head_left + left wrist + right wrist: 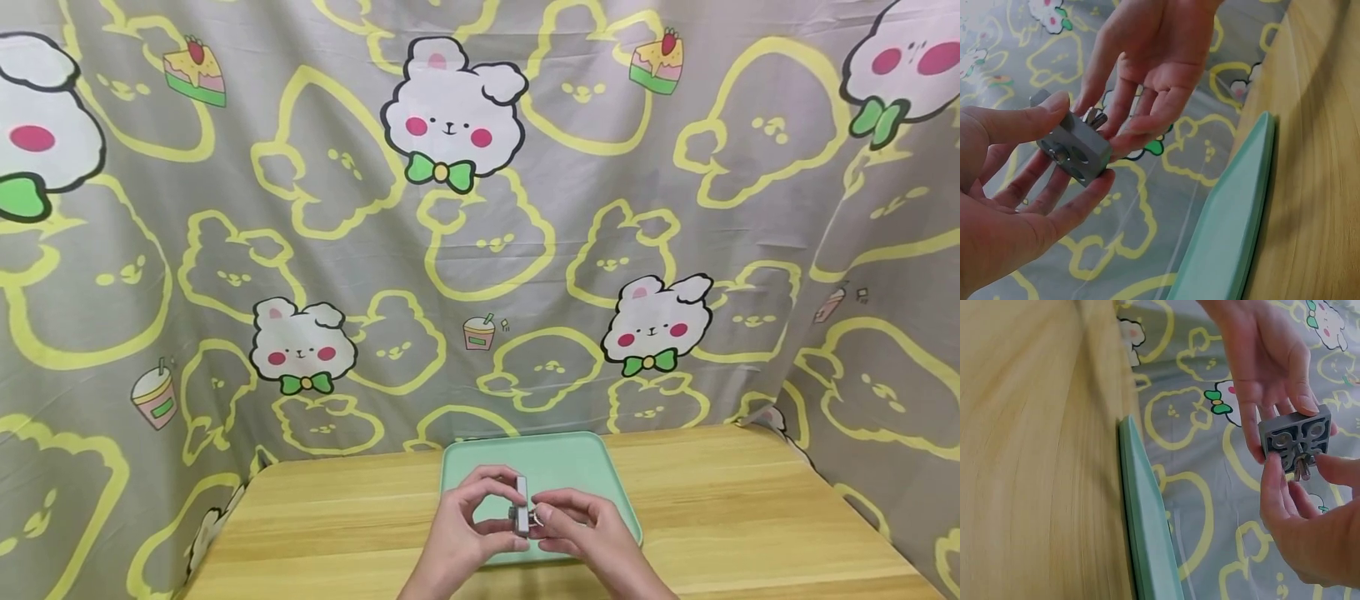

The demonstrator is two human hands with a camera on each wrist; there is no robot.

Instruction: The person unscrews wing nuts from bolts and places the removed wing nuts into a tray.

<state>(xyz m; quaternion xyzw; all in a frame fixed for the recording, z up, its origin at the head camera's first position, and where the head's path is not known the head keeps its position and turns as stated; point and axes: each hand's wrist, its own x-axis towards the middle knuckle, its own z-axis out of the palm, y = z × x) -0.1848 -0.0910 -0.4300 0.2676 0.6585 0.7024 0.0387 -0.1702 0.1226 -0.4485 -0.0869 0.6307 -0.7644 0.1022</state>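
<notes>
A small grey square block (522, 508) is held up on edge above the tray. In the right wrist view, its ribbed side has round recesses, and a metal bolt with a wing nut (1302, 467) sticks out of the middle. Round holes show on its other side in the left wrist view. My left hand (465, 525) grips the block by opposite edges, thumb on one and fingers on the other. My right hand (588, 525) has its thumb and fingers curled about the wing nut; exact contact is partly hidden.
A mint-green tray (540, 458) with a raised rim lies beneath the hands on the wooden table (337, 517). Patterned grey cloth (465, 367) with cartoon bears hangs behind and along both sides of the table.
</notes>
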